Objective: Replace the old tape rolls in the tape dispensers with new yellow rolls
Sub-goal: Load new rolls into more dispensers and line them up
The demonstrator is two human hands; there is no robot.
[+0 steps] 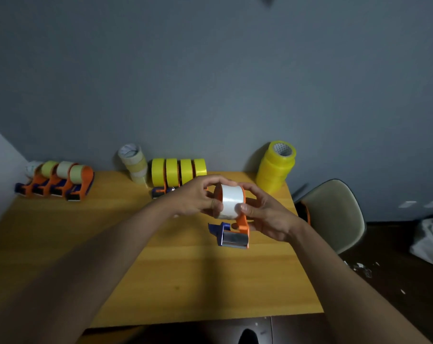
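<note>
Above the middle of the wooden table point(185, 281) I hold an orange and blue tape dispenser point(235, 232) carrying a pale clear tape roll point(231, 201). My left hand point(198, 198) grips the roll from the left, thumb on its front. My right hand point(265, 214) holds the dispenser's orange frame, thumb pressing the roll's right edge. Behind my hands stand several dispensers with yellow rolls point(179, 171). A wrapped stack of new yellow rolls point(276, 165) stands at the back right.
Three orange dispensers with pale old rolls point(59, 181) line the back left. A stack of clear rolls point(134, 162) leans against the grey wall. A beige chair point(334, 214) stands right of the table, with an orange dispenser part point(304, 212) beside it and paper scraps on the floor.
</note>
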